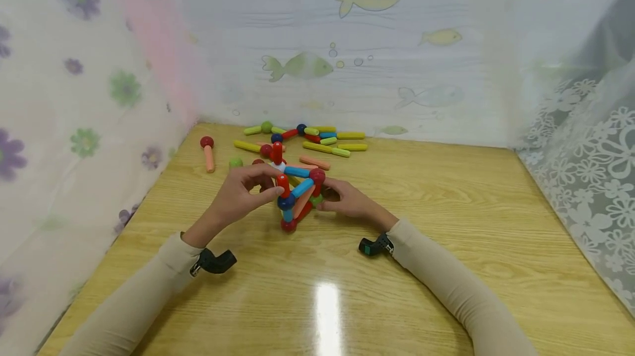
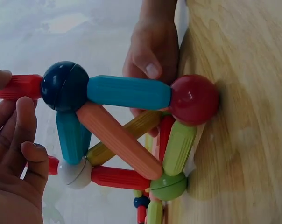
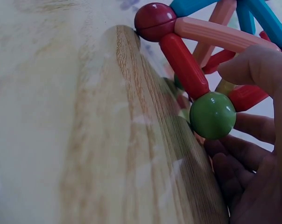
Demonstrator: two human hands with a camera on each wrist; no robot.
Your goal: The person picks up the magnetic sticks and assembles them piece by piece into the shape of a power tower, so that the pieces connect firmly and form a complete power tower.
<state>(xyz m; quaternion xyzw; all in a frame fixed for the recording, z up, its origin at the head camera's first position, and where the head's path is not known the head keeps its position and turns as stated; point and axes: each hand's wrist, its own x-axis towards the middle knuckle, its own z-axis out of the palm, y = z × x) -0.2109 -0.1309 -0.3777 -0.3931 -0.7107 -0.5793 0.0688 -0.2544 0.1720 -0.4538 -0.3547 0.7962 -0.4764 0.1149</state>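
A frame of magnetic building sticks and balls (image 1: 303, 203) stands on the wooden table, built from blue, red, salmon and green sticks. My left hand (image 1: 238, 193) pinches an upright red stick (image 2: 24, 87) that sits on the navy ball (image 2: 65, 87) at the frame's top corner. Another red stick (image 1: 278, 153) rises from the white ball (image 2: 75, 173) behind it. On the frame's other side, my right hand (image 1: 349, 200) grips the lower corner, its thumb over the sticks and fingers behind the green ball (image 3: 213, 115). A dark red ball (image 2: 195, 100) rests at the table surface.
Behind the frame lie loose yellow sticks (image 1: 317, 147), joined red sticks and navy balls (image 1: 301, 129), and a salmon stick (image 1: 315, 163). A red ball with a salmon stick (image 1: 209, 157) lies at the left. Printed curtains (image 1: 372, 69) border the table's back and sides.
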